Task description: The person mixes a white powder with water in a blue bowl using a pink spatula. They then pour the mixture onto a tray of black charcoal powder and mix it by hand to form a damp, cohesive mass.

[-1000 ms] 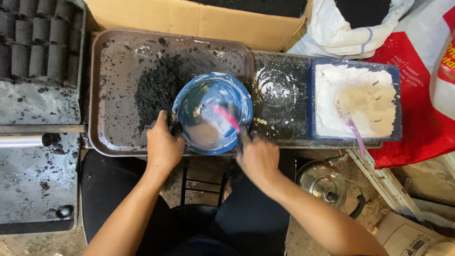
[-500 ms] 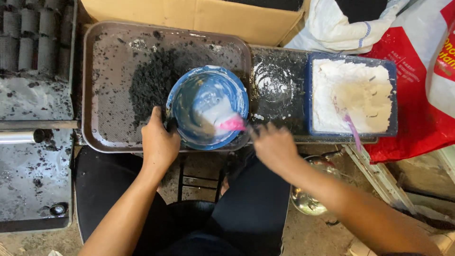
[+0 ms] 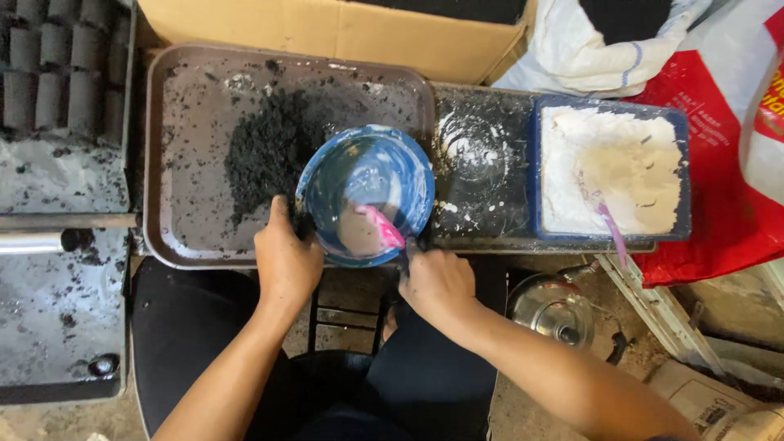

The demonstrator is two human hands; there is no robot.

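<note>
At the tray's front edge, our left hand and right hand grip the blue bowl, steadying it; tipping next needs care.

Both forearms come up from bottom of frame, bare, angled inward twd centre. Left hand: back of hand up, wrist straight, fingers curled fwd & down, tips hidden; thumb lies along the inner side. Skin smudged dark w/ black grit, esp. knuckles. Right hand: back up too, fingers bent into a loose fist, knuckles fwd, wrist slightly cocked; forearm runs off to lower right. Hands level w/ each other, apart, not touching. Legs in dark trousers below.
</note>
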